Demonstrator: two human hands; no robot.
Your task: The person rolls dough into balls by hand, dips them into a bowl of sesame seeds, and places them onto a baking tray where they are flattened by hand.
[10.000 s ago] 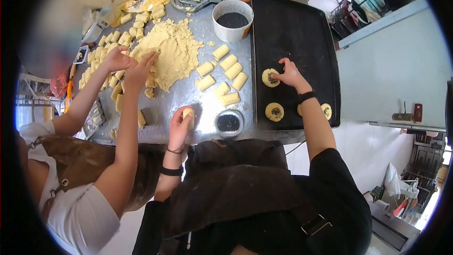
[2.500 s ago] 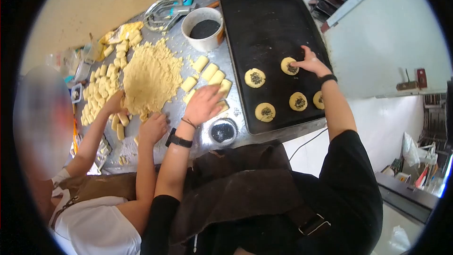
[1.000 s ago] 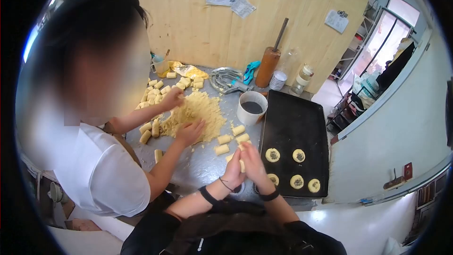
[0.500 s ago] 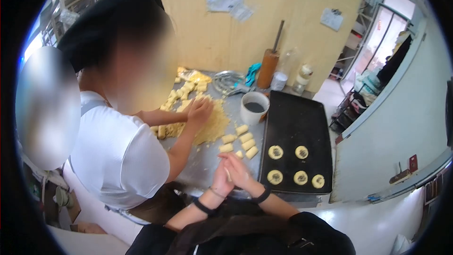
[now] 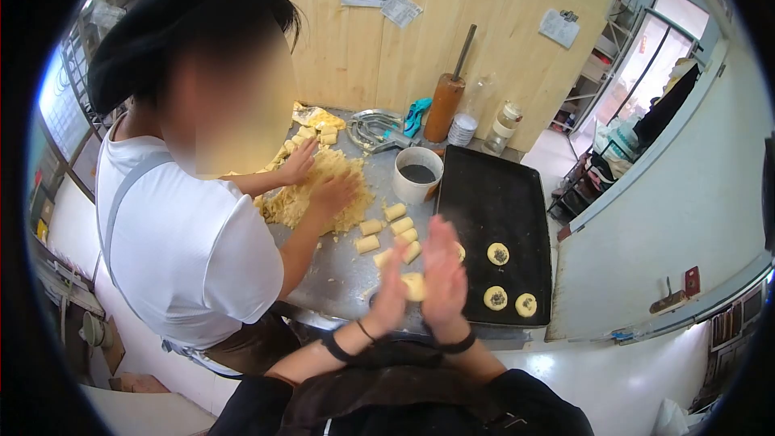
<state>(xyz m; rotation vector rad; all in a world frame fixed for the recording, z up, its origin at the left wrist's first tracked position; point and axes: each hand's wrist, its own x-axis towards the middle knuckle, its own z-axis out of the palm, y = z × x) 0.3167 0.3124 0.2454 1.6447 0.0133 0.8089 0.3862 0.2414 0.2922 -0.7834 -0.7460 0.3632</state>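
A small round of pale yellow dough [image 5: 414, 287] sits between my palms, over the near edge of the metal table. On its left is my left hand [image 5: 391, 295], fingers stretched and blurred by motion. My right hand [image 5: 445, 274] stands on the other side with straight fingers, the palm turned toward the dough. Both palms appear to touch the round, though the exact contact is hard to see. Several cut dough pieces [image 5: 401, 226] lie just beyond my fingers. Flattened rounds with dark specks on top [image 5: 495, 298] rest on the black baking tray [image 5: 484, 194], partly covered by my right hand.
A co-worker in a white shirt [image 5: 194, 226] stands at my left, hands on crumbly dough [image 5: 323, 186]. A white tub with dark contents [image 5: 418, 173], a wooden rolling pin [image 5: 445, 107], jars [image 5: 502, 127] and a metal tool [image 5: 375, 131] line the back.
My palms have parted from a pressed-together clasp, showing the dough between them. The co-worker's hands have moved apart over the crumbly dough. The view has shifted slightly.
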